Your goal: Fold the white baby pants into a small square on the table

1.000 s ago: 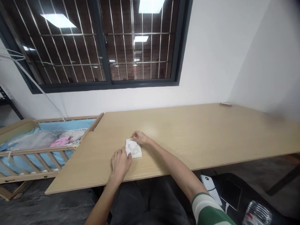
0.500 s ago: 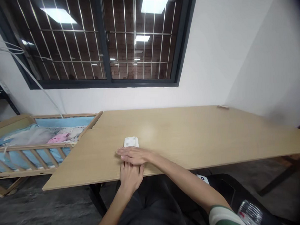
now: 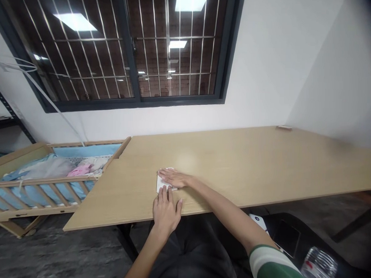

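A small white folded cloth [image 3: 161, 186] with a faint print lies flat on the light wooden table [image 3: 227, 164], near its front edge. My right hand [image 3: 173, 178] rests flat across the cloth's far part, fingers stretched out to the left and hiding much of it. Just nearer to me, my left hand [image 3: 166, 209] lies palm down on the table with fingers extended. Its fingertips touch the cloth's near edge. Neither hand is wrapped round anything.
A wooden crib [image 3: 57, 187] with blue lining and a pink cloth stands at the left. Behind the table is a barred window [image 3: 136, 52]. At the lower right, a black chair holds a phone [image 3: 287, 238] and a clear plastic bottle [image 3: 319, 267]. A small flat object [image 3: 283, 128] lies at the far corner.
My right hand has slid off the back of my left hand, away from me, onto the cloth's far part. The left fingers, covered before, now show. The view has shifted slightly.
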### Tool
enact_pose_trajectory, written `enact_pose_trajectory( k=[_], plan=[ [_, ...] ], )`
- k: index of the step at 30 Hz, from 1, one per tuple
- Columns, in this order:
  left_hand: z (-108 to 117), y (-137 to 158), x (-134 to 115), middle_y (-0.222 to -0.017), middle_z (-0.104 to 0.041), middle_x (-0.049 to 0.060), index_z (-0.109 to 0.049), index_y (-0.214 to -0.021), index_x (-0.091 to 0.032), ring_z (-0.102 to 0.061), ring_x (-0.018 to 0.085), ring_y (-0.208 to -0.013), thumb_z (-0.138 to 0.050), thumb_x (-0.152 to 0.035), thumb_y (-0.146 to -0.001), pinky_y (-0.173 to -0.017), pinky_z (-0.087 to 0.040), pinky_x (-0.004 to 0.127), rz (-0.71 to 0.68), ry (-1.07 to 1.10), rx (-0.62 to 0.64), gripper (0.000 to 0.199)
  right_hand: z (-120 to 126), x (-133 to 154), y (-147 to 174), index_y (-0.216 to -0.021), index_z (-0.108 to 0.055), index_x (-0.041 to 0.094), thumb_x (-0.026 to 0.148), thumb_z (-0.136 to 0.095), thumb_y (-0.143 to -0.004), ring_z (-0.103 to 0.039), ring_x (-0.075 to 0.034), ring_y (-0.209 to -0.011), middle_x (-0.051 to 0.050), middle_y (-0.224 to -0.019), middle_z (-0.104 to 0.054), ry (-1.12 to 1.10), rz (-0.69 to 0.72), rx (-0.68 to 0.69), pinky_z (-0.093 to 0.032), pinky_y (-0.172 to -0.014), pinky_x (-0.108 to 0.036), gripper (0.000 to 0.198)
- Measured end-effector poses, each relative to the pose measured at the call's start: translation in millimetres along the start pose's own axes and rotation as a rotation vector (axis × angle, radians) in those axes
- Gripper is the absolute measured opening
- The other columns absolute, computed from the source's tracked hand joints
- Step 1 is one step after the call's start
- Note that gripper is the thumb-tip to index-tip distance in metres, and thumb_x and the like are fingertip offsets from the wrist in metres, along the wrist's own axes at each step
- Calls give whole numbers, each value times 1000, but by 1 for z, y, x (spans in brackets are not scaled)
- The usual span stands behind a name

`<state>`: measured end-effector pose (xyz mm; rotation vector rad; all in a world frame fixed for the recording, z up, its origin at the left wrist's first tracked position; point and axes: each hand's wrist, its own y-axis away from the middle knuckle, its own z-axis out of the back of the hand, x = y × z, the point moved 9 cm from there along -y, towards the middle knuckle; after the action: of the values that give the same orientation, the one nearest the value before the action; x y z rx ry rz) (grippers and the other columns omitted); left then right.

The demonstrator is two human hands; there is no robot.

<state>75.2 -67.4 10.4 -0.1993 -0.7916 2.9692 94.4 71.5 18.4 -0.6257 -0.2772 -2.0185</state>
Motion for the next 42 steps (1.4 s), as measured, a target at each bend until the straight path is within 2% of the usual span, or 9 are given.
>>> enact_pose_trajectory(
  k=[7, 17, 22, 25, 27, 30, 34, 38, 42],
  plan=[
    [-1, -1, 2, -149, -51, 25, -46, -149, -2, -44, 36, -141, -36, -46, -103, -109, -43, 48, 0, -7, 14, 64, 4, -24, -5, -158, -35, 31, 61, -28, -105, -9, -21, -157, 1, -168, -20, 32, -37, -64, -3, -127, -41, 62],
    [-6, 0, 3, -151, -49, 25, -46, -148, -2, -42, 37, -143, -39, -46, -102, -109, -41, 49, -7, 34, 20, 63, 13, -63, -13, -160, -33, 21, 66, -20, -103, -16, -25, -156, -6, -167, -25, 24, -132, -166, -8, -127, -43, 74],
    [5, -12, 31, -143, -57, 19, -49, -144, -10, -54, 30, -131, -34, -43, -104, -106, -42, 43, 2, 143, 59, 53, 29, -58, 3, -159, -34, 16, 62, -29, -103, -29, -27, -151, -14, -163, -35, 3, -162, -388, -19, -124, -42, 72],
    [11, -27, 67, -123, -67, 19, -62, -124, -12, -62, 33, -116, -31, -45, -104, -98, -44, 45, 185, 47, 123, 49, 45, -52, 20, -152, -45, 14, 54, -41, -102, -43, -28, -138, -17, -148, -51, 33, -182, -600, -29, -117, -42, 64],
    [9, -38, 82, -114, -69, 22, -66, -112, -9, -64, 36, -111, -31, -49, -103, -94, -45, 47, 266, -30, 203, 53, 50, -47, 26, -144, -54, 14, 48, -51, -99, -50, -27, -129, -16, -134, -58, 59, -192, -671, -34, -112, -42, 55],
    [0, -54, 84, -112, -70, 25, -66, -109, -7, -65, 37, -109, -35, -50, -102, -91, -45, 45, 260, -31, 288, 54, 46, -41, 23, -130, -65, 15, 41, -62, -95, -55, -26, -117, -14, -121, -61, 81, -206, -613, -37, -107, -41, 44],
    [-6, -63, 78, -112, -73, 20, -64, -109, -11, -68, 31, -105, -38, -44, -102, -87, -45, 38, 203, 32, 338, 43, 36, -29, 20, -117, -70, 15, 37, -66, -92, -56, -25, -108, -11, -111, -62, 91, -243, -523, -38, -103, -40, 33],
    [8, -43, 95, -102, -74, 14, -60, -99, -16, -69, 27, -95, -39, -41, -101, -79, -44, 33, 200, 68, 353, 33, 22, 14, 31, -114, -67, 17, 27, -64, -92, -52, -24, -111, -10, -113, -60, 105, -236, -591, -38, -101, -39, 25],
    [46, 9, 122, -74, -64, 2, -51, -81, -23, -62, 20, -72, -40, -53, -97, -67, -43, 28, 147, 321, 300, 35, -15, 87, 42, -107, -64, 19, 22, -63, -87, -55, -22, -104, -7, -103, -62, -46, -197, -616, -40, -96, -36, 20]
  ],
)
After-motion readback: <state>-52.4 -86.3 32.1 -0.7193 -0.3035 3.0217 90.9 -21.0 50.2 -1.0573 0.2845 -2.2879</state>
